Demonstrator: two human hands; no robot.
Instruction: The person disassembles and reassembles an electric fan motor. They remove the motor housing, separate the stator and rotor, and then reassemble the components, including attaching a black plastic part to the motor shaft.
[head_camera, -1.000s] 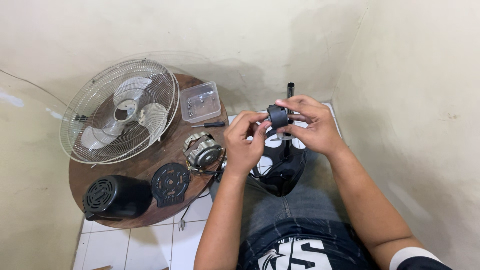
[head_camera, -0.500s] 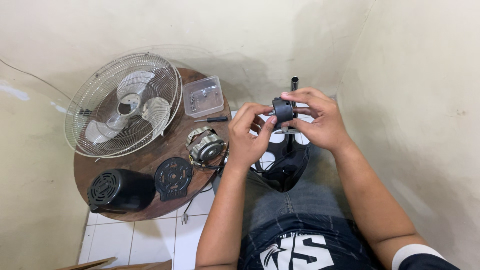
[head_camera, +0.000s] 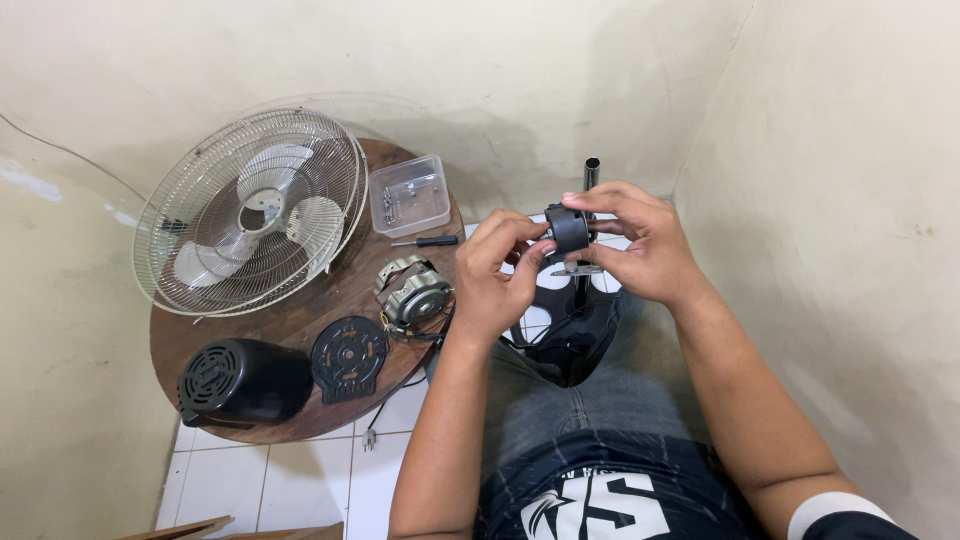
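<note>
At the centre of the frame, slightly right, both hands meet around a small black part (head_camera: 570, 230). The left hand (head_camera: 495, 275) comes up from the lower middle; its thumb and fingers are curled in and pinch the part's left side. The right hand (head_camera: 640, 245) comes in from the lower right; its fingers arch over the top of the part and its thumb closes in from below, so the part sits gripped between the two hands, held above the lap. A thin metal piece (head_camera: 578, 268) shows just under the part, between the thumbs. Behind the hands a black tube (head_camera: 591, 172) stands upright, and below them a dark fan base (head_camera: 575, 340) rests on the person's legs.

In the left half of the frame stands a round wooden table (head_camera: 300, 310). A fan cage (head_camera: 250, 210) with its blades inside fills the table's upper left. To its right lies a clear plastic box (head_camera: 409, 194) with small bits in it, and just below that a screwdriver (head_camera: 425, 241). A bare motor (head_camera: 413, 293) sits near the table's right edge, close to the left hand. A black round plate (head_camera: 348, 356) lies at the table's lower middle, with a black motor cover (head_camera: 240, 380) beside it at the lower left.
</note>
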